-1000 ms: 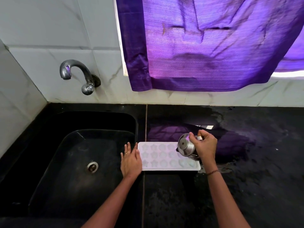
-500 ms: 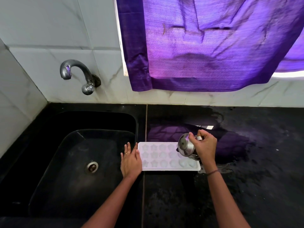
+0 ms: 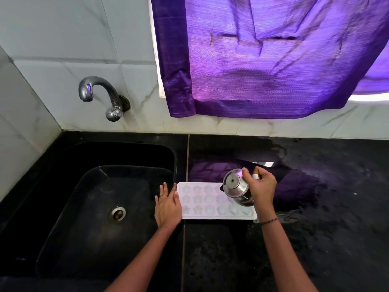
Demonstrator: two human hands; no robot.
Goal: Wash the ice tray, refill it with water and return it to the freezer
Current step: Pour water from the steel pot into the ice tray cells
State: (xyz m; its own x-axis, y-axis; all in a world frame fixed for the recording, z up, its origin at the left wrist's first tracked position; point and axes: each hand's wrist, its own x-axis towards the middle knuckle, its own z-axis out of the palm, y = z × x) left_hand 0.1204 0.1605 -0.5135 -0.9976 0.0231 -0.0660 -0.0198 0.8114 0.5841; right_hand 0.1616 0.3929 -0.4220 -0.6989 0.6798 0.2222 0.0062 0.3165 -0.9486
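**Filling under way, freezer trip still to come**

The tray [image 3: 214, 217] lies flat on the black bench [image 3: 326, 239], its left end just at the sink [image 3: 69, 207] edge. The left hand [image 3: 168, 205] lies flat with straight fingers against that end, steadying it. The right hand [image 3: 262, 188] grips a small steel pot [image 3: 236, 189], tipped over the tray's right half with its base turned up towards me. I can't make out a stream of water, but the tilt says pouring.

From where I stand, the washing looks finished: the tray is out of the sink, the tap [image 3: 99, 95] is not running, and wet patches shine on the bench. The refill is the step in hand. The front cells near the pot look glossy, as if they hold water; whether the left ones are filled I cannot tell. Carrying the tray level to the freezer is all still left, and no freezer is in sight.

Counted: one tray with three rows of cells, six showing in the front row and the back rows partly hidden behind the pot. One pot, one sink with one drain, one tap, one purple curtain [image 3: 273, 60]. Two hands, with one ring on the left and one thread band at the right wrist.
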